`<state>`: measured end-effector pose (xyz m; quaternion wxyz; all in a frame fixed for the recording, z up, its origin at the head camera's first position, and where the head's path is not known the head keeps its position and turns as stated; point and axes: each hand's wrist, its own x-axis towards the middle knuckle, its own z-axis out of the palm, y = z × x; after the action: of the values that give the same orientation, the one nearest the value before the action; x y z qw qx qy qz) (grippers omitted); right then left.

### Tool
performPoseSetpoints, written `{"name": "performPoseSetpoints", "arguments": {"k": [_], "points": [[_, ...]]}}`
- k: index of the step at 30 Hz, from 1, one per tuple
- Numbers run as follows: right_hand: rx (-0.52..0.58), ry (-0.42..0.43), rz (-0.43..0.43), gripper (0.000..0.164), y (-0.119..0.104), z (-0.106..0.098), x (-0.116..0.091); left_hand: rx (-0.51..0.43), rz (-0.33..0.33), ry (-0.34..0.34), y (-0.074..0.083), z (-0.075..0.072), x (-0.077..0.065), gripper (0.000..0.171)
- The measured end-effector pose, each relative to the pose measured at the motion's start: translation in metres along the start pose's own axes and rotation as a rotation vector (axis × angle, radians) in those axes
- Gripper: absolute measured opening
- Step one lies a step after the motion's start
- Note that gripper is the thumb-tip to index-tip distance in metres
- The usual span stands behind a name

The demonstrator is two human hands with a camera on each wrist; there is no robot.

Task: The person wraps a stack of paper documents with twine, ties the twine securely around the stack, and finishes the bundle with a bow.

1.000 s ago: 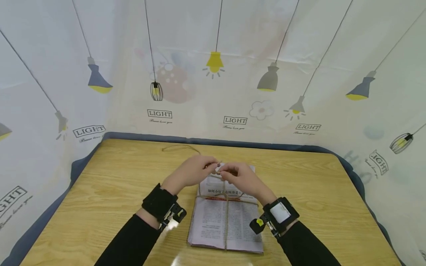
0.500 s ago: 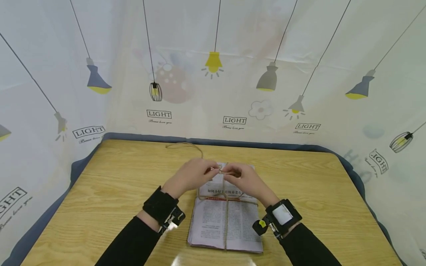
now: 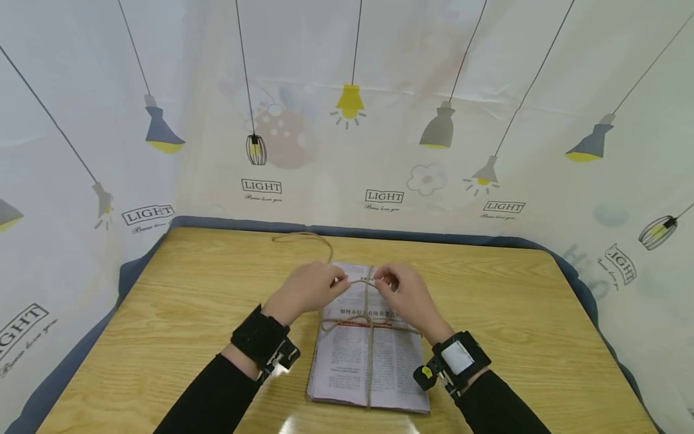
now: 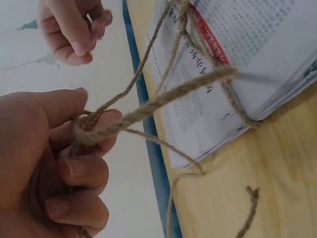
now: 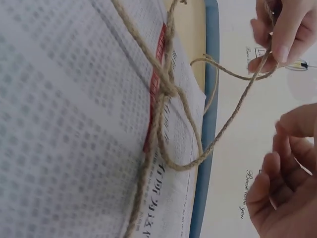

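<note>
A stack of newspapers (image 3: 347, 361) lies on the table, bound by crossing strands of jute twine (image 3: 370, 361) with a knot (image 5: 167, 90) on its top face. Over the stack's far end, my left hand (image 3: 311, 292) pinches a length of twine between thumb and forefinger. In the left wrist view, a twine loop stands out from these fingertips and another strand runs down to the knot. My right hand (image 3: 409, 295) hovers at the right, apart from the left. Its fingers are loosely bent, and no twine shows between them in the right wrist view.
A loose tail of twine (image 3: 309, 234) curls on the wooden table (image 3: 217, 301) beyond the left hand. A pale curtain (image 3: 325, 199) printed with lamps surrounds the far and side edges, with a blue border. Each wrist wears a black camera band (image 3: 260, 337).
My hands have drawn apart from nearly touching, the right one moving rightward. A twine strand now shows in the gap between them. The twine tail at the back shifted slightly right.
</note>
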<state>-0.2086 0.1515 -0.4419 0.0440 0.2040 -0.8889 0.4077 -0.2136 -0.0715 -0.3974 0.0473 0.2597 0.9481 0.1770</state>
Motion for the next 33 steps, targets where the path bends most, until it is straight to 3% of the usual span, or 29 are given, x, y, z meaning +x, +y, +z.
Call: {"name": "performPoseSetpoints", "arguments": {"k": [7, 15, 21, 25, 29, 33], "points": [[-0.085, -0.214, -0.028, 0.018, -0.003, 0.018, -0.011, 0.01, -0.117, -0.002, -0.011, 0.011, -0.003, 0.034], [-0.149, -0.286, 0.072, 0.033, -0.02, 0.037, -0.009, -0.128, -0.102, -0.038, -0.012, 0.017, -0.002, 0.043], [-0.033, -0.25, 0.2, 0.058, -0.02, 0.046, -0.005, -0.235, -0.042, 0.004, -0.004, 0.017, -0.002, 0.036], [0.082, -0.201, 0.193, 0.069, -0.018, 0.046, -0.003, -0.262, -0.018, 0.036, -0.003, 0.018, -0.001, 0.031], [0.127, -0.177, 0.124, 0.06, -0.013, 0.045, -0.002, -0.262, 0.003, 0.015, -0.003, 0.02, -0.001, 0.027], [0.094, -0.137, 0.058, 0.033, -0.008, 0.044, -0.001, -0.285, 0.032, -0.02, -0.001, 0.02, -0.001, 0.033]]}}
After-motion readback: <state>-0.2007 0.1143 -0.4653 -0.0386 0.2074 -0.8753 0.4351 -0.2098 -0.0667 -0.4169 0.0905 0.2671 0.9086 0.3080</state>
